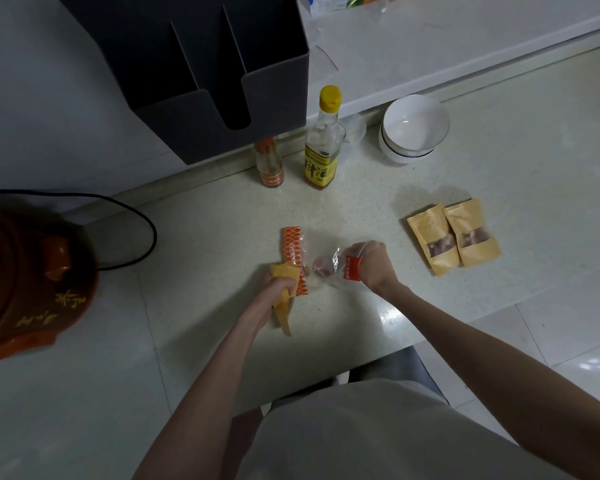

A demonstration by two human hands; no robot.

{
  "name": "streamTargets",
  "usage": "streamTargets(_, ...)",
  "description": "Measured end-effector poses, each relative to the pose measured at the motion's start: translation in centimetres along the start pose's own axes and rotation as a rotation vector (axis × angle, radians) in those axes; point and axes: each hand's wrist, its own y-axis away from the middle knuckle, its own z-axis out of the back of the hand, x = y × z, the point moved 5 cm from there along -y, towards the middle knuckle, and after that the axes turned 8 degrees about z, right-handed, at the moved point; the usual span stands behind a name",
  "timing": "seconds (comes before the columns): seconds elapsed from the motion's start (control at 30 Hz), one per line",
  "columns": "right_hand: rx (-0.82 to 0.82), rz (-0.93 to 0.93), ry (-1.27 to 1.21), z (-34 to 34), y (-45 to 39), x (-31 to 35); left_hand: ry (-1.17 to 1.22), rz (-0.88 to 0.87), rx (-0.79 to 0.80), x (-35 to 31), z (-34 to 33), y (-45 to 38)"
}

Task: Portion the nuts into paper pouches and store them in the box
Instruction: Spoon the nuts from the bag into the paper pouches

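On the counter, centre: a clear plastic bag (321,268) with an orange patterned strip and a red label lies between the two hands; a few dark nuts (321,266) show through it near its middle.
Left hand: the left hand (279,285) is curled round a folded tan paper pouch (284,299), gripping it at the bag's orange edge; the pouch's lower end sticks out below the fist, toward the person.
Right hand: the right hand (373,265) is clenched on the bag's red-labelled end, holding the plastic bunched in the fingers.
Filled pouches: two tan paper pouches (453,235) with clear windows lie flat side by side, touching, to the right of the right hand and apart from it; dark nuts show in both windows.
Box: a dark grey box (222,98) with upright dividers stands at the back of the counter against the wall, well apart from the pouches.
Bottles: a tall clear bottle (324,140) with a yellow cap and yellow label stands just right of the box front; a small bottle (269,162) with an orange label stands beside it.
Bowls: stacked white bowls (413,129) sit right of the tall bottle.
Left edge: a brown clay pot (32,285) with yellow characters sits on the counter, a black cord (132,216) looping behind it.
Surface: the pale speckled countertop (499,168) carries all of this.
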Motion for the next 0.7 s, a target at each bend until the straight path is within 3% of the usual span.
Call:
streamTargets(0.13, 0.012, -0.052, -0.175, -1.1, -0.7, 0.2, 0.055, -0.001, -0.001, -0.1, -0.4, -0.1)
streamTargets(0.37, 0.052, -0.031, -0.259, -1.1, -0.3, 0.6, 0.212, -0.018, 0.036, 0.4, -0.3, 0.0)
streamTargets(0.43, 0.057, -0.03, -0.296, -1.2, 0.0, 0.8, 0.207, -0.038, 0.061, 0.5, -0.3, -0.1)
streamTargets(0.57, 0.038, 0.054, -0.143, -1.3, 0.4, 1.4, 0.121, -0.074, 0.059, 0.0, -0.3, -0.4)
streamTargets(0.7, 0.025, 0.093, -0.145, -1.0, 0.8, 2.0, 0.014, -0.054, -0.017, -0.3, 0.0, -0.7)
